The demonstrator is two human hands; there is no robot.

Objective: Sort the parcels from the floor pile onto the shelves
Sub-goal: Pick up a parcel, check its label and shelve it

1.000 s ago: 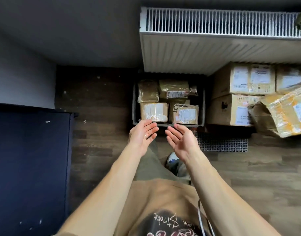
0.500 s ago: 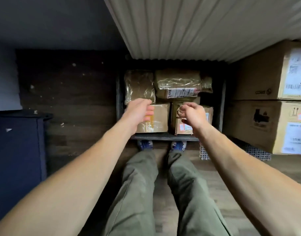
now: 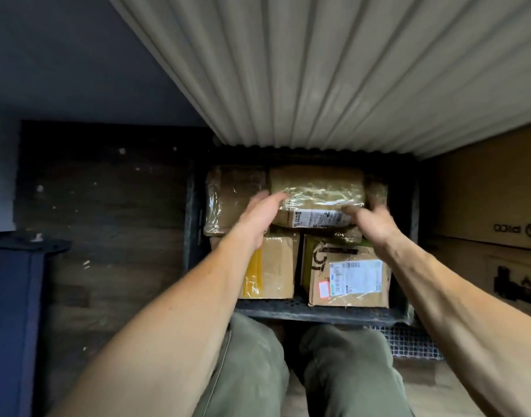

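Single head-worn wide-angle view, looking forward and steeply down past the person's forearms [image 3: 180,311] and legs [image 3: 258,374], near above a dark crate [image 3: 318,312] of parcels [image 3: 357,275] on the wood floor [image 3: 108,212], ribbed white radiator [image 3: 318,70] filling the upper frame, its fins splayed by the wide lens

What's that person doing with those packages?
A person stands over a crate of parcels on the floor, below a radiator. Both hands reach for the wrapped parcel at the back. The left hand touches its left end. The right hand is at its right end, too blurred to tell whether it grips. The parcel is in the crate beside other parcels.
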